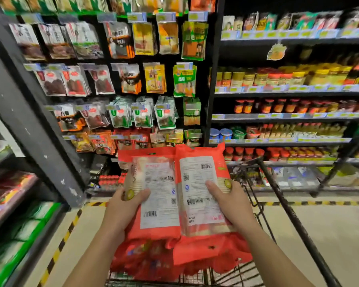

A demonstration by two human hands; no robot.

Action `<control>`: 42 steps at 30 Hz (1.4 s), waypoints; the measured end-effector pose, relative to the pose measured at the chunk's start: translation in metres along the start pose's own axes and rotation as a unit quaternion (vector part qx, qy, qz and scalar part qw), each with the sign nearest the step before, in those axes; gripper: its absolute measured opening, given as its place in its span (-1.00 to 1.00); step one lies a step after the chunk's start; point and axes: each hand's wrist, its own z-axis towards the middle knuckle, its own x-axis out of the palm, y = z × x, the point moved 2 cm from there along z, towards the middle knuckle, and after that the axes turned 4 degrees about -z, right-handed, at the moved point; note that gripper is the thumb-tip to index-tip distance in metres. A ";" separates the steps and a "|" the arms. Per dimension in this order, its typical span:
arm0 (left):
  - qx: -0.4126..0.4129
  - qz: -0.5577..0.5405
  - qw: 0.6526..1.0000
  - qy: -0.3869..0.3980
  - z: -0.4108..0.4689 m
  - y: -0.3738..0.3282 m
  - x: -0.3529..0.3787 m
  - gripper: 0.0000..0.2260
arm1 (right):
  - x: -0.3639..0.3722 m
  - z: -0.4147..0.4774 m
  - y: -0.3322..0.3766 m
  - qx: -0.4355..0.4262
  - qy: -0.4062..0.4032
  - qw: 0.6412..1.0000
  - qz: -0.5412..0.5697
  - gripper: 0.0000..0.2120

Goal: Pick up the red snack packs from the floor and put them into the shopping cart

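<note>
From the head view, I saw both hands raised over the cart (294,216), each with its grip closed on a red pack. The left hand (122,206) held the left pack (153,195) by its left edge, thumb laid across the white label and the other fingers hidden behind. The right hand (230,201) held the right pack (199,189) by its right edge, thumb pressed on the label near its middle. Both packs stood nearly upright with their printed backs toward me, barcodes and small print showing, and their inner edges touched, the right one overlapping the left a little at the top.

Below them, more red packs (170,259) lay piled in the cart's basket, against its near edge; the held packs hung just above that pile, and I could not tell whether they touched it. The cart's black rim ran up and away along the right side.

Behind stood shelves (278,119) of jars and bottles on the right and a rack of hanging bags (120,79) on the left. Striped tape (319,203) crossed the floor (330,235) at the shelf's foot.
</note>
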 end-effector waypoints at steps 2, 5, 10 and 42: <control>-0.026 -0.001 1.000 0.002 0.018 0.010 0.016 -0.69 | 0.001 0.022 -0.011 0.015 0.020 1.000 0.000 -0.47; -0.065 0.020 0.998 0.016 0.046 0.029 0.038 -0.66 | 0.010 0.050 -0.031 0.041 0.027 0.999 -0.002 -0.33; -0.134 0.034 0.990 0.027 0.086 0.063 0.055 -0.62 | 0.029 0.071 -0.077 0.143 0.037 0.989 -0.028 -0.31; -0.172 0.236 0.956 0.039 0.125 0.085 -0.028 -0.54 | 0.058 0.066 -0.089 0.195 0.048 0.926 -0.318 -0.19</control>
